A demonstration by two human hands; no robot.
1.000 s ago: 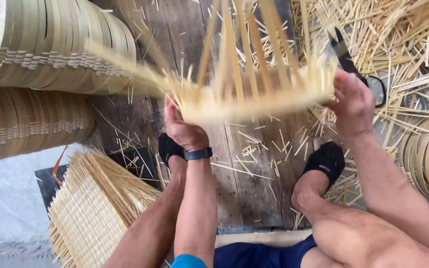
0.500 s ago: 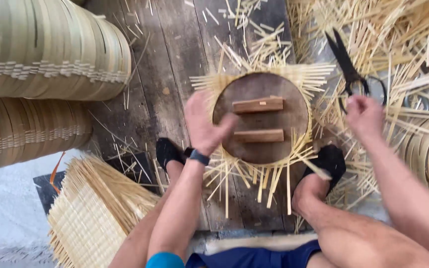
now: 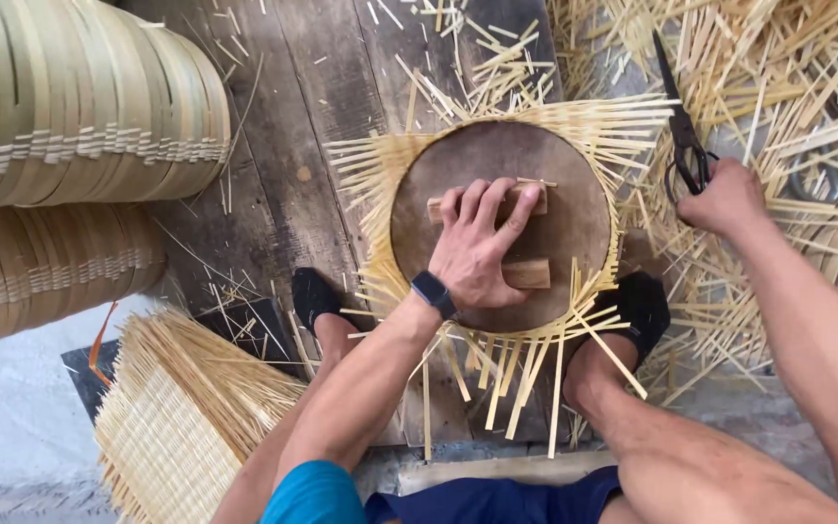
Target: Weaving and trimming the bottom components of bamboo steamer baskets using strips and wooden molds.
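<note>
Gripping black scissors [image 3: 685,146] by the handles, right hand [image 3: 725,199] is closed, out over loose bamboo strips [image 3: 788,87]. Head view: left hand [image 3: 477,247] lies open, fingers spread, pressing wooden blocks [image 3: 526,272] on round dark wooden disc [image 3: 501,218]. Disc sits atop woven bamboo mat [image 3: 497,359] w/ strips fanning out, btwn both feet on plank floor [image 3: 283,146].

Dark worn plank floor [image 3: 273,126] w/ bamboo scraps [image 3: 788,68]; pale concrete [image 3: 12,427] at left, daylight.
</note>
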